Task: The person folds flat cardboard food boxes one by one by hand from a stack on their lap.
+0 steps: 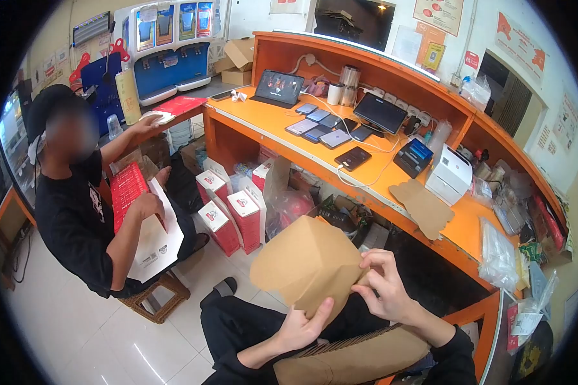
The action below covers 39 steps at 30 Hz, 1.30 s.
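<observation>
A brown kraft paper box [308, 256], partly folded, is held up above my lap. My left hand [304, 328] grips its lower edge, thumb on the outside and fingers mostly hidden behind. At the box's right corner, my right hand [385, 289] pinches a folded flap between thumb and fingers. Across my lap, under both forearms, lies a stack of flat kraft blanks [359, 356] with their edges lined up.
A seated co-worker [77, 192] on the left holds a red and white carton [154, 234]. Several red and white boxes [228, 212] stand on the floor between us. The orange counter [385, 173] carries phones, a tablet [277, 86], a white printer [449, 176] and a flat kraft piece [422, 206].
</observation>
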Each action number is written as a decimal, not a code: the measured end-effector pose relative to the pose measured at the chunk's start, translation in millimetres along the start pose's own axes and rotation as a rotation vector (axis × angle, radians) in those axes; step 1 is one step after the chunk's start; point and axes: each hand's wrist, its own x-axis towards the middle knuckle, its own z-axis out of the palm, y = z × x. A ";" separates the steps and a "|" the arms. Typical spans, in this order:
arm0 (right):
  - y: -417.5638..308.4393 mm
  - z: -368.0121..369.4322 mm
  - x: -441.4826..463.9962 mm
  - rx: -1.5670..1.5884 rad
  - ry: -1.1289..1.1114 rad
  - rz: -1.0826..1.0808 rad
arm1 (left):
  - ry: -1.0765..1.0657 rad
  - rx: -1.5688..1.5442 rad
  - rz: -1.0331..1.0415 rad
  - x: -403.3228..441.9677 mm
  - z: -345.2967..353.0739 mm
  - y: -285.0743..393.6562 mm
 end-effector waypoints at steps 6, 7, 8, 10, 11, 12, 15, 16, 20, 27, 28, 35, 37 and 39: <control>0.0 -7.9 -8.0 0.028 -0.141 0.028 | -0.263 -0.123 -0.207 -1.0 -12.3 -2.9; -3.8 -11.1 -5.2 -0.027 -0.178 0.007 | -0.282 -0.176 -0.264 -0.9 -14.1 -2.3; -5.4 -13.0 -3.6 -0.081 -0.216 -0.016 | -0.295 -0.273 -0.337 -0.3 -16.4 -1.2; -0.4 -12.5 -7.3 0.056 -0.204 0.010 | -0.308 -0.459 -0.485 0.5 -20.9 2.9; 1.1 -11.2 -9.2 0.167 -0.183 0.063 | -0.353 -0.484 -0.451 1.7 -21.1 6.5; 1.5 -11.1 -10.5 0.274 -0.163 0.120 | -0.320 -0.508 -0.466 -0.4 -19.0 9.1; 0.9 -13.8 -1.1 0.204 -0.143 0.031 | -0.293 -0.517 -0.490 -2.3 -13.5 8.2; 2.2 -13.5 -1.4 0.180 -0.163 0.044 | -0.319 -0.473 -0.484 0.2 -15.2 2.4; 5.4 -19.0 0.8 0.105 -0.288 0.127 | -0.537 -0.055 -0.381 13.6 -15.1 1.8; 15.8 -30.5 2.6 0.310 -0.596 0.178 | -0.878 0.214 -0.294 21.0 -13.7 -33.5; 16.6 -30.3 2.2 0.336 -0.623 0.176 | -0.893 0.222 -0.262 22.0 -14.0 -29.6; 9.8 -26.1 -4.1 0.351 -0.015 0.178 | -0.733 -0.840 -0.571 24.4 -41.2 -75.6; 2.9 -23.1 -2.8 0.313 0.111 0.165 | -0.727 -1.339 -0.425 21.6 -41.1 -79.2; -2.4 -16.7 -3.6 0.238 0.172 0.079 | -0.563 -0.889 -0.373 13.5 -35.3 -70.2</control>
